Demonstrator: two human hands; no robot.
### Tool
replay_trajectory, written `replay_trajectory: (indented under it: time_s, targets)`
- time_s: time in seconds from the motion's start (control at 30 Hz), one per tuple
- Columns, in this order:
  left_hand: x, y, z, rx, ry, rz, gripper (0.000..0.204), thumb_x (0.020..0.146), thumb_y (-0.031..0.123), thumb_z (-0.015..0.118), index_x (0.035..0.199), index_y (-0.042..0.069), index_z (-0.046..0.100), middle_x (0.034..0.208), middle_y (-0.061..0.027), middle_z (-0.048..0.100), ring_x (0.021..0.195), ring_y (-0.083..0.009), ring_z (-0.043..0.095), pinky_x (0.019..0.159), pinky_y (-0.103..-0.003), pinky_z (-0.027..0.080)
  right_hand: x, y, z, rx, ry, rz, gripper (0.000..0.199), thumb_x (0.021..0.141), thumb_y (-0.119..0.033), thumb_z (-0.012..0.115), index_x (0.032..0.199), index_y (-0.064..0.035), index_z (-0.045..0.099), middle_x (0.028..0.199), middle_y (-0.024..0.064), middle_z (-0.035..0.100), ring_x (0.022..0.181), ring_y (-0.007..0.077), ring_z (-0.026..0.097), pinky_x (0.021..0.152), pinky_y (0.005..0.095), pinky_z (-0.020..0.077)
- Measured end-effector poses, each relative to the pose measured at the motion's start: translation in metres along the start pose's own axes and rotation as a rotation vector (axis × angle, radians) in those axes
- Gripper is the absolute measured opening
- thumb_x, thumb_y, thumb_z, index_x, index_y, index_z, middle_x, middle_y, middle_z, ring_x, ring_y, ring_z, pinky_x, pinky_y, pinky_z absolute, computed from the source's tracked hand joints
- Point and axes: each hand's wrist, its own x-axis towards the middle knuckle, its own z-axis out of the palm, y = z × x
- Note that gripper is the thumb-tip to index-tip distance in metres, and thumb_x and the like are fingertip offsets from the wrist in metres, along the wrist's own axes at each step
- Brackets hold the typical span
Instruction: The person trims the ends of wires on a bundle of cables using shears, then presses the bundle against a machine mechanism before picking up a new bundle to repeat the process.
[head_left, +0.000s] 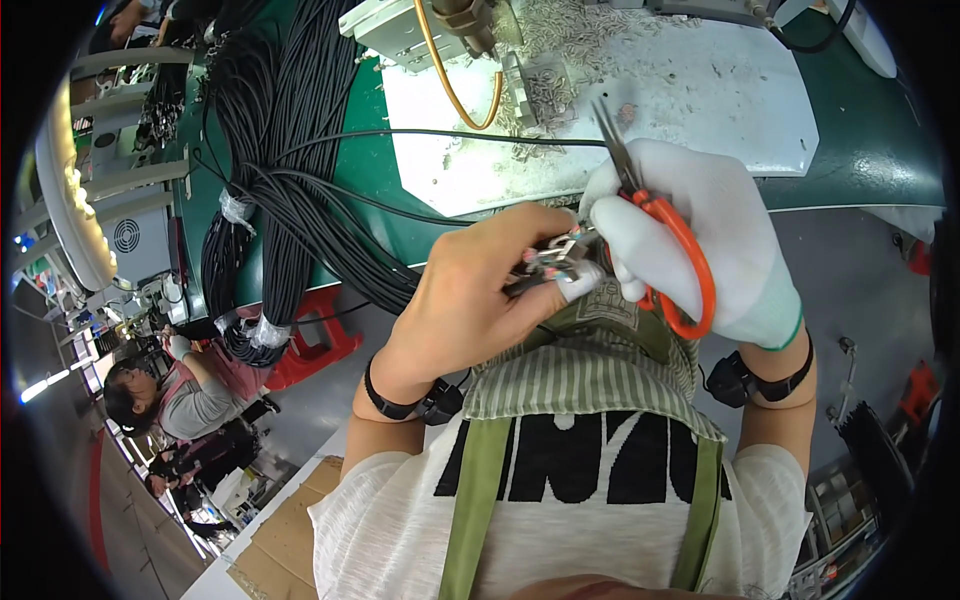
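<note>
My bare left hand (462, 285) is closed around black cable ends, pinching a small cluster of metal connectors (562, 256) with coloured wire tips. White wrapping covers its thumb tip. My right hand (725, 225), in a white glove, grips a pair of scissors (703, 268) with orange looped handles. The scissors' narrow grey blades point up and away from me, clear of the connectors. The gloved fingertips are close beside the cluster, and whether they touch it is hard to see. One black cable (450, 133) stretches from the bundle to behind the gloved hand.
A large bundle of black cables (300, 90), tied with clear wrap, lies on the green table (360, 180) and hangs over its edge. Metal scraps litter a white plate (700, 90) beneath a machine (395, 35). A red stool (320, 340) and another person (190, 395) are at left.
</note>
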Motion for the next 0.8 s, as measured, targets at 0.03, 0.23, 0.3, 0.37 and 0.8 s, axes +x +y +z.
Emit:
replay_trajectory:
  time_s: [0.03, 0.23, 0.3, 0.37, 0.8]
  targets:
    - [-0.001, 0.003, 0.0, -0.012, 0.015, -0.105, 0.037, 0.069, -0.004, 0.061, 0.105, -0.003, 0.053, 0.087, -0.0142, 0.061, 0.072, -0.018, 0.061, 0.066, -0.027, 0.048, 0.002, 0.002, 0.0, 0.11, -0.032, 0.054, 0.012, 0.084, -0.011, 0.056, 0.085, 0.0009, 0.059, 0.064, 0.0015, 0.054, 0.054, 0.0063, 0.049, 0.051, 0.0214, 0.0397]
    - [0.0, -0.002, 0.001, -0.214, 0.139, -0.03, 0.035, 0.068, -0.005, 0.06, 0.103, -0.003, 0.054, 0.087, -0.0084, 0.062, 0.078, -0.0104, 0.059, 0.069, -0.023, 0.046, 0.001, 0.018, 0.007, 0.027, 0.056, -0.093, 0.012, 0.083, -0.01, 0.056, 0.084, 0.0006, 0.06, 0.065, 0.0028, 0.057, 0.054, 0.0065, 0.051, 0.051, 0.0215, 0.0412]
    - [0.002, -0.001, -0.001, -0.289, 0.113, 0.005, 0.033, 0.068, -0.005, 0.059, 0.101, -0.003, 0.055, 0.084, -0.0048, 0.062, 0.078, -0.007, 0.057, 0.069, -0.021, 0.044, 0.001, 0.024, 0.007, -0.268, 0.129, -0.337, 0.011, 0.082, -0.01, 0.057, 0.085, 0.0003, 0.06, 0.065, 0.003, 0.057, 0.053, 0.007, 0.052, 0.051, 0.0221, 0.042]
    - [0.003, -0.001, -0.003, -0.405, 0.069, -0.051, 0.032, 0.068, -0.006, 0.06, 0.1, -0.003, 0.055, 0.083, -0.0041, 0.062, 0.077, -0.0065, 0.056, 0.069, -0.021, 0.044, 0.001, 0.023, 0.002, -0.229, 0.069, -0.299, 0.01, 0.081, -0.009, 0.057, 0.085, 0.0002, 0.06, 0.065, 0.0035, 0.057, 0.054, 0.0075, 0.053, 0.052, 0.0226, 0.0424]
    - [0.008, 0.0, 0.009, -0.429, 0.362, -0.048, 0.027, 0.067, -0.009, 0.065, 0.09, 0.0, 0.055, 0.078, -0.0011, 0.061, 0.068, -0.0015, 0.051, 0.06, -0.017, 0.04, 0.001, 0.035, 0.028, -0.861, 0.479, -0.715, 0.021, 0.073, -0.011, 0.07, 0.091, -0.0049, 0.062, 0.06, 0.0077, 0.055, 0.049, 0.0247, 0.054, 0.049, 0.0312, 0.0436]
